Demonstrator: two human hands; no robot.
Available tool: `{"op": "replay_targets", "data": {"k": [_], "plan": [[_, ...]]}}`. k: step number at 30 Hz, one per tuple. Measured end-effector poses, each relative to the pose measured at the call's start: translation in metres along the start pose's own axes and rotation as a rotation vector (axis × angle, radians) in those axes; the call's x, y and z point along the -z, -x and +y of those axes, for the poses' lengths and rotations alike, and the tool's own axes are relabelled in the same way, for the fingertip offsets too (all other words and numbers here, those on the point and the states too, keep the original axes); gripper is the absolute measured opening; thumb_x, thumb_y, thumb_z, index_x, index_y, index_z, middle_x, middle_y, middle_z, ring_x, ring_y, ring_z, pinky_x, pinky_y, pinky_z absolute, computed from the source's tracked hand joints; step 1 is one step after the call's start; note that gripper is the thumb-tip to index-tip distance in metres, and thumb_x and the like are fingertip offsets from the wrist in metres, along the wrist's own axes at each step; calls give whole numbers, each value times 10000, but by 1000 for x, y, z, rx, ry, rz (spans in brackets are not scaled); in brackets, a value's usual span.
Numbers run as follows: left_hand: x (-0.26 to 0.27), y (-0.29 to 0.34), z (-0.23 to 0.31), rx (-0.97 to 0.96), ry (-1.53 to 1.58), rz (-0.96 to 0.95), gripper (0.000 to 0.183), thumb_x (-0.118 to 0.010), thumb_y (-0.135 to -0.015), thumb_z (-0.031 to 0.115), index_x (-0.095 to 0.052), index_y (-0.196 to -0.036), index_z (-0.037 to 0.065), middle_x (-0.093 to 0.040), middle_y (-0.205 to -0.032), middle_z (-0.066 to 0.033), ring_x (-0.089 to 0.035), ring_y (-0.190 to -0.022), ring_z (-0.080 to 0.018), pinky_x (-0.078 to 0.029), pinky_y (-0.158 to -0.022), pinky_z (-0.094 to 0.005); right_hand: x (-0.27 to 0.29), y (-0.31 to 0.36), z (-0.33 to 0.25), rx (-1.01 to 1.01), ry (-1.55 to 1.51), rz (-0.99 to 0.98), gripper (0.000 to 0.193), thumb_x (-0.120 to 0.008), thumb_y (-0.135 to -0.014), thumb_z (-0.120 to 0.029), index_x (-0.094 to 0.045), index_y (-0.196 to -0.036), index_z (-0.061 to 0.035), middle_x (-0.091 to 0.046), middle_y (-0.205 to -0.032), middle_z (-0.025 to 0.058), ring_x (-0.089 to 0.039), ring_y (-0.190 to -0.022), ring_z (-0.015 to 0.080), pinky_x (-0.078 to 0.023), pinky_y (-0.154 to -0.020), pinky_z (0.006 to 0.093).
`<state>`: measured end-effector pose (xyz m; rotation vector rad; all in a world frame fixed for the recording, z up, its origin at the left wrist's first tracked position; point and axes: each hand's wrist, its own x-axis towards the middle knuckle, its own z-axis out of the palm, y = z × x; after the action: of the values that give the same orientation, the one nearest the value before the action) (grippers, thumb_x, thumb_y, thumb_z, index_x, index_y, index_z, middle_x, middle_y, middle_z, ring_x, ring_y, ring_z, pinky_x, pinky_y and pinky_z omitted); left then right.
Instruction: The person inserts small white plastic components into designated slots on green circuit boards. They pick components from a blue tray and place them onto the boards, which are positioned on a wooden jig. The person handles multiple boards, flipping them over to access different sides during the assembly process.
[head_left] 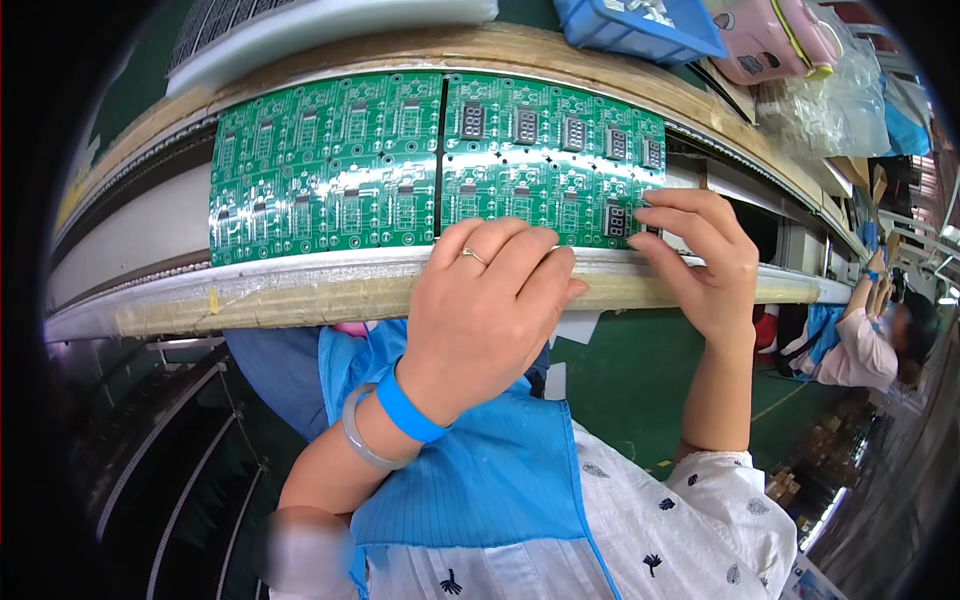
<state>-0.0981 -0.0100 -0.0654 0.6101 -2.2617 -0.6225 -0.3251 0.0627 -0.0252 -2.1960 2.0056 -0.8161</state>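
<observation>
Two green circuit boards lie side by side on the rail track. The right board (590, 185) carries a row of dark digit displays along its far side, and one more digit display (616, 219) in its near row. My right hand (705, 255) is at that board's near right corner, thumb and fingertips closed around another digit display, mostly hidden by the fingers. My left hand (490, 305) hangs over the near rail with its fingers curled; whatever they may hold is hidden beneath. The left board (330, 165) bears no dark displays.
A wooden-edged rail (300, 305) runs along the near side. Beyond the track are a blue bin (650, 35) with white parts, a pink case (765, 40), plastic bags (825, 110) and white foam (330, 40). Another person (865, 345) works at far right.
</observation>
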Motion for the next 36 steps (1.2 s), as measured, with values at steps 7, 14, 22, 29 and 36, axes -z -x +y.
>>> {"op": "replay_targets", "data": {"k": [7, 14, 22, 29, 36], "plan": [[-2, -36, 4, -59, -29, -71, 259, -782, -788, 77, -720, -1040, 73, -701, -1056, -41, -636, -993, -255, -454, -854, -399, -5, 30, -3, 81, 133, 82, 183, -826, -756, -199, -750, -896, -108, -693, -935, -4, -584, -848, 230, -402, -788, 375], [-16, -63, 6, -86, -58, -216, 256, -796, -758, 40, -733, -1005, 67, -720, -1023, -67, -655, -950, -279, -478, -850, -387, -21, 45, -5, 11, 113, 187, 293, -817, -751, -269, -734, -971, -94, -664, -982, 11, -576, -878, 227, -412, -754, 380], [-16, -76, 8, -125, -138, -349, 275, -834, -737, 64, -748, -999, 74, -722, -998, -62, -658, -899, -259, -487, -808, -366, -36, 53, -2, -42, 78, 292, 304, -744, -767, -331, -706, -920, -71, -600, -921, 15, -534, -856, 209, -393, -721, 364], [-23, -77, 11, -89, -118, -343, 263, -839, -712, 22, -787, -962, 80, -717, -953, -56, -660, -829, -216, -517, -719, -329, -42, 56, 3, -56, 10, 384, 215, -719, -661, -247, -691, -780, -69, -581, -856, 10, -529, -841, 202, -385, -703, 352], [-23, -79, 10, -98, -121, -357, 289, -842, -676, -28, -789, -948, 52, -720, -942, -80, -656, -817, -204, -517, -687, -306, -47, 54, 5, -56, 1, 459, 148, -711, -618, -190, -656, -694, -76, -553, -799, 12, -529, -825, 201, -381, -686, 349]]}}
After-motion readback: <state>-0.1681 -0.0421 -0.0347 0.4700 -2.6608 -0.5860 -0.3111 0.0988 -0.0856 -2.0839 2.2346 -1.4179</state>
